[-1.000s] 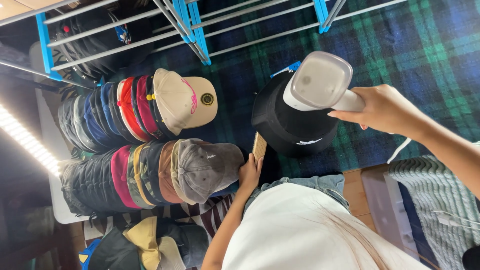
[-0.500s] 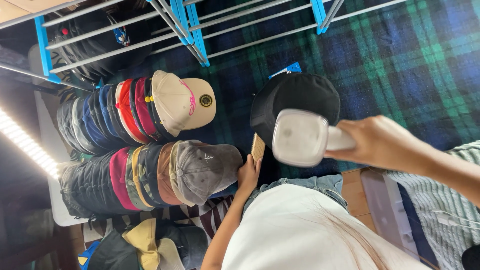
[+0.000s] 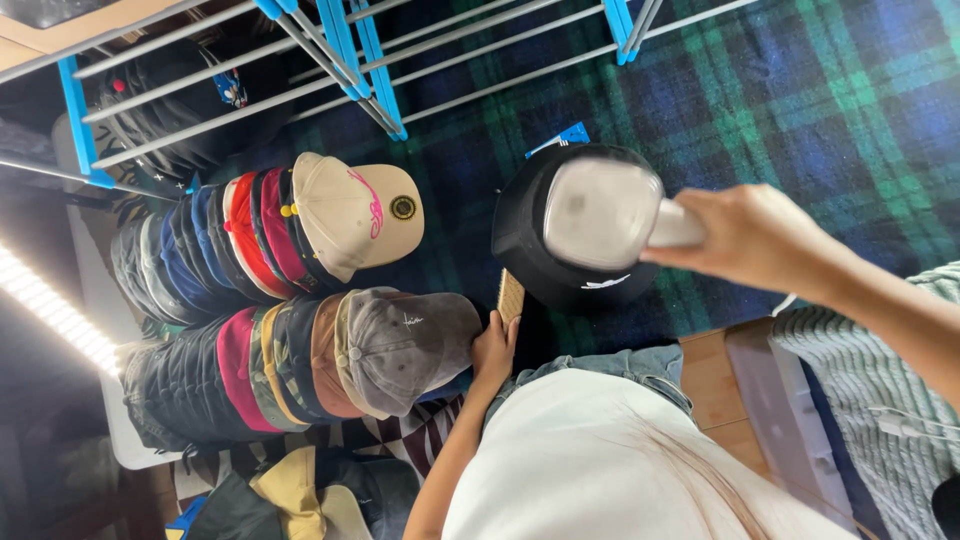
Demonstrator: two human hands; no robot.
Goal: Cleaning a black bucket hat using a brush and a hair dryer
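A black cap (image 3: 530, 255) lies on the blue-green plaid rug (image 3: 820, 100). My right hand (image 3: 755, 240) grips the handle of a white handheld appliance (image 3: 600, 212), whose flat squarish head hovers blurred over the cap's crown. My left hand (image 3: 495, 348) reaches to the cap's near edge, with its fingers on a tan woven brim piece (image 3: 510, 295). My white top and jeans fill the bottom of the view.
Two rows of nested caps lie to the left, one ending in a beige cap (image 3: 355, 212), the other in a grey cap (image 3: 405, 340). A rack of grey rods with blue joints (image 3: 345, 50) crosses the top. More caps (image 3: 290, 495) are piled at bottom left; striped cloth (image 3: 860, 390) lies at right.
The appliance head swung down toward my body off the cap's crown, then came back up over the crown. My left hand stayed at the cap's edge.
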